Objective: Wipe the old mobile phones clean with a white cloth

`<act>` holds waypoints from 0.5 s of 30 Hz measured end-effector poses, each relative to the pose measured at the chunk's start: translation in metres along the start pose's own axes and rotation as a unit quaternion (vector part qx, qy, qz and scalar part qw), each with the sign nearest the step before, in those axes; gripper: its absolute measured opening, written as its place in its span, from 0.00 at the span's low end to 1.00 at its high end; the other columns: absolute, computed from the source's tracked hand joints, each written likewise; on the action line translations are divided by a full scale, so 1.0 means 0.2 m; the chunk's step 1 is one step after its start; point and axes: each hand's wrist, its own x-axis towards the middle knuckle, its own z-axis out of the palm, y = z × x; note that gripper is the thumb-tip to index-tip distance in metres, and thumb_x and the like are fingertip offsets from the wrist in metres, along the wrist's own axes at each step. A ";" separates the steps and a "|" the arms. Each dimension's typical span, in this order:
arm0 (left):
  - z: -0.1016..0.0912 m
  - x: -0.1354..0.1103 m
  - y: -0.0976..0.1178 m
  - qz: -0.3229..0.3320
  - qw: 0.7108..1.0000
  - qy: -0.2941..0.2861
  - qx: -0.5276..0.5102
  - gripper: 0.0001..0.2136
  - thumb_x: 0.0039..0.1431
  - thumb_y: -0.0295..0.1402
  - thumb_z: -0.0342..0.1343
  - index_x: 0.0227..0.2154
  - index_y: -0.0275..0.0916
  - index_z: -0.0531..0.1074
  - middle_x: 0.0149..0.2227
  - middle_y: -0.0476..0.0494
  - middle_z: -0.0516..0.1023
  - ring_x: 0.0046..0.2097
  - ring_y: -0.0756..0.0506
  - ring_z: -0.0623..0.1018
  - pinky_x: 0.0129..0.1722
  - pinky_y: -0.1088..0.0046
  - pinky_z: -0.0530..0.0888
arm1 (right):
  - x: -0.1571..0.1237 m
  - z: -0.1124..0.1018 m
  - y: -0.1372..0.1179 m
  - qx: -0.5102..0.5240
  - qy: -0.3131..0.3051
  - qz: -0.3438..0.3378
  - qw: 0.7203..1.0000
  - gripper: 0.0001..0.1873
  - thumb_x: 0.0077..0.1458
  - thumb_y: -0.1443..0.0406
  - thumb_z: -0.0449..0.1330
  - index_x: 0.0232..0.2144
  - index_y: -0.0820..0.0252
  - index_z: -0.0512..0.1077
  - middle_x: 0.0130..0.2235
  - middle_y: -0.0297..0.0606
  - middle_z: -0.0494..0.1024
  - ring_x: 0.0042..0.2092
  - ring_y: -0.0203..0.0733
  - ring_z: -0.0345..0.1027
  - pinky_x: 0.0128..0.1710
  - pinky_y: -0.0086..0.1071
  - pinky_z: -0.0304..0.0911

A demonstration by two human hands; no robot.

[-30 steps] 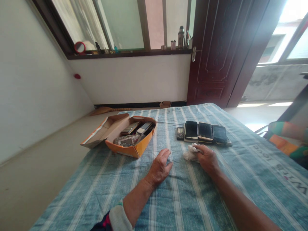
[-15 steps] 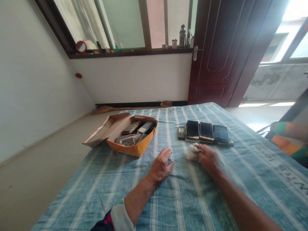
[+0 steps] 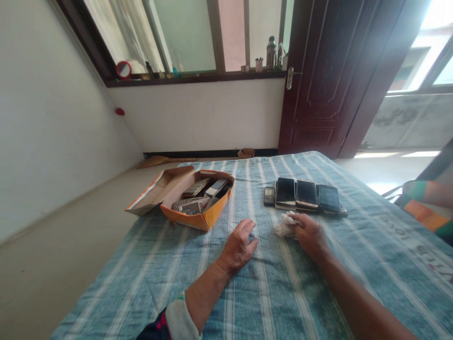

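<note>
My right hand is closed on a crumpled white tissue, just in front of a row of phones. In that row lie a small keypad phone, a dark-screened smartphone, another smartphone with a pale edge, and a greyish one at the right; some rest on other phones. My left hand lies on the striped cloth, holding nothing, thumb apart from the fingers. Left of it stands an open orange cardboard box with several old phones inside.
The box's lid is folded out to the left. Beyond the cloth's far edge are a wall and a dark red door. A thermos and small items stand on the windowsill. Colourful fabric sits at the right.
The view has shifted slightly, moving everything a little to the right in the picture. Both hands keep their places on the cloth, and the right still holds the tissue.
</note>
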 end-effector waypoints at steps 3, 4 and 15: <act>0.00 0.00 0.01 -0.004 1.000 -0.001 -0.005 0.19 0.50 0.23 0.56 0.47 0.38 0.68 0.49 0.37 0.72 0.53 0.40 0.73 0.53 0.58 0.72 | 0.00 0.00 0.00 -0.005 0.002 0.001 1.000 0.16 0.47 0.64 0.53 0.36 0.54 0.78 0.39 0.36 0.80 0.42 0.46 0.73 0.44 0.36 0.65; -0.01 0.00 0.01 -0.005 1.000 -0.002 -0.005 0.19 0.50 0.23 0.56 0.47 0.38 0.68 0.49 0.37 0.72 0.53 0.40 0.73 0.53 0.58 0.72 | -0.01 0.00 0.00 -0.008 0.003 0.002 1.000 0.16 0.47 0.64 0.53 0.36 0.54 0.78 0.39 0.36 0.80 0.41 0.46 0.73 0.43 0.36 0.66; -0.01 -0.02 0.04 -0.021 1.000 0.002 -0.014 0.17 0.49 0.23 0.58 0.44 0.37 0.69 0.45 0.39 0.73 0.49 0.41 0.74 0.51 0.62 0.74 | -0.03 0.00 0.02 -0.033 -0.006 0.009 0.999 0.18 0.47 0.60 0.52 0.36 0.53 0.78 0.39 0.36 0.81 0.43 0.47 0.74 0.43 0.36 0.66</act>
